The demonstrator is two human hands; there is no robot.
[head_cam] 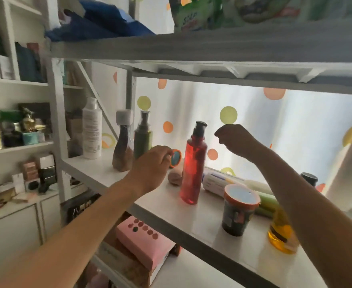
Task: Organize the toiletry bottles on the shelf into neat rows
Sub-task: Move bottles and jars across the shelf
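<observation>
i have both hands up at the middle shelf [191, 221], a white board with a dotted curtain [274, 132] glowing behind it. my left hand [150, 165] has its fingers curled round a small jar with an orange rim and blue lid [176, 157], holding it on its side just left of the red pump bottle [192, 163]. a brownish rounded thing [174, 178] lies on the shelf right under that jar; i can't make out what it is. my right hand [236, 140] hangs in the air just right of the red bottle's black pump, fingers curled in loosely and holding nothing that i can see.

the red bottle stands upright near the shelf's front edge. further left at the back stand a tall white bottle [92, 129], a brown curved bottle with a grey cap [122, 150] and a green pump bottle [142, 140], all upright and roughly in line. to the right things are messier: a white tube [216, 182] lies flat behind the red bottle, a dark tub with an orange-rimmed lid [238, 210] stands in front of it, a green bottle [267, 204] lies on its side, and a yellow bottle [280, 233] sits partly behind my right forearm. a pink box [143, 242] rests on the shelf below.
</observation>
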